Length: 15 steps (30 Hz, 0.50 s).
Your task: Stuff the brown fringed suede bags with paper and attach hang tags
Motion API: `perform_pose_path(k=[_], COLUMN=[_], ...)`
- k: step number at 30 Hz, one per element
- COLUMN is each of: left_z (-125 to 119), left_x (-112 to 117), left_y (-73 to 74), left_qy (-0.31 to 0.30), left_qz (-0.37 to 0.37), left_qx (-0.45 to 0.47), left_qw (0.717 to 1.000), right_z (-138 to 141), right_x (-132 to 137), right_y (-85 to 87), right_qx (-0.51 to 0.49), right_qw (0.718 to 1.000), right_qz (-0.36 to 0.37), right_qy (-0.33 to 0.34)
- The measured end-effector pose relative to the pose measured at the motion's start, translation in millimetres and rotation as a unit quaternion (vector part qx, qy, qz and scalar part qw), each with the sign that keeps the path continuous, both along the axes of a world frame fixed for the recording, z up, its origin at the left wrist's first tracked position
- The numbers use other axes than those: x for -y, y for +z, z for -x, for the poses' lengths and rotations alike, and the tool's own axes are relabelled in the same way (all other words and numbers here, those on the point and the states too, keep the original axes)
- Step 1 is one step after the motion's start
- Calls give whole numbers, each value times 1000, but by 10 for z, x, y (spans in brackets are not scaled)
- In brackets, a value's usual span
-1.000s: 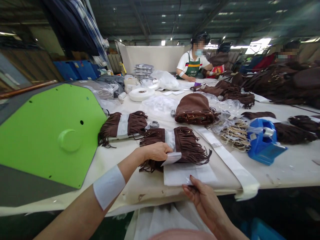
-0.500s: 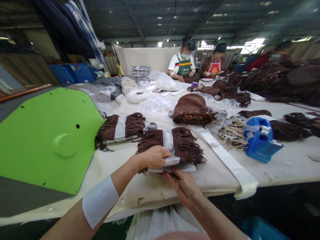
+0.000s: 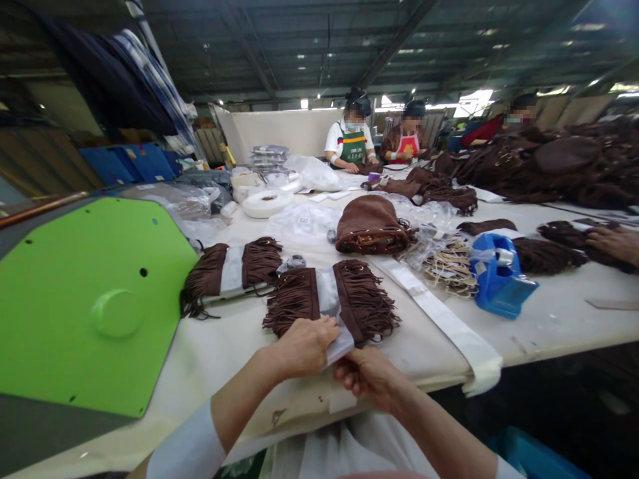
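Note:
A dark brown fringed bag [image 3: 294,296] lies flat near the table's front edge, with a whitish paper strip [image 3: 327,293] round its middle. My left hand [image 3: 307,346] is closed on the strip at the bag's near side, fingertips pressed onto it. Just right of it, my right hand [image 3: 369,379] has its fingers curled, thumb and finger pinching the strip's near end below the bag's edge. To the left lies a second brown fringed piece [image 3: 204,276] with a similar pale band. Behind stands a rounded brown drawstring bag [image 3: 372,223].
A green board [image 3: 64,313] covers the table's left side. At right are a long white strip [image 3: 429,316], a bundle of cords [image 3: 452,269] and a blue tape dispenser [image 3: 499,276]. Another person's hand [image 3: 616,245] touches brown pieces at far right. Co-workers sit across the table.
Both hands have shifted slightly down and toward me, and the strip's end now folds down over the bag's near edge. Another person's hand has appeared at far right. The view has shifted.

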State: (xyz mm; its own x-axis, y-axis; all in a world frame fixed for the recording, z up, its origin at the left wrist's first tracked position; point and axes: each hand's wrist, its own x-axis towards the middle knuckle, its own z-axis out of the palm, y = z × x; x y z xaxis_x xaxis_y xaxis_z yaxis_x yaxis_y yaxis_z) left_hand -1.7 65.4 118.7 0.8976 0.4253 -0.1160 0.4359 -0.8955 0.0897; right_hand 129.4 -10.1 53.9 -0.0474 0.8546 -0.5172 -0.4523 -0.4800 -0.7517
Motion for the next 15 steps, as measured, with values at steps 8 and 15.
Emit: perform_pose_path(k=[8,15], left_z=[60,119], left_x=[91,70], left_y=[-344,-551], left_qy=[-19,-27], left_qz=[-96,-175], left_qx=[92,157], left_qw=[991,972], right_z=[-10,-11], right_x=[344,395], right_y=[126,195], right_qx=[28,-37], right_qw=[996,996], right_qz=[-80,-80], right_qy=[-29,20])
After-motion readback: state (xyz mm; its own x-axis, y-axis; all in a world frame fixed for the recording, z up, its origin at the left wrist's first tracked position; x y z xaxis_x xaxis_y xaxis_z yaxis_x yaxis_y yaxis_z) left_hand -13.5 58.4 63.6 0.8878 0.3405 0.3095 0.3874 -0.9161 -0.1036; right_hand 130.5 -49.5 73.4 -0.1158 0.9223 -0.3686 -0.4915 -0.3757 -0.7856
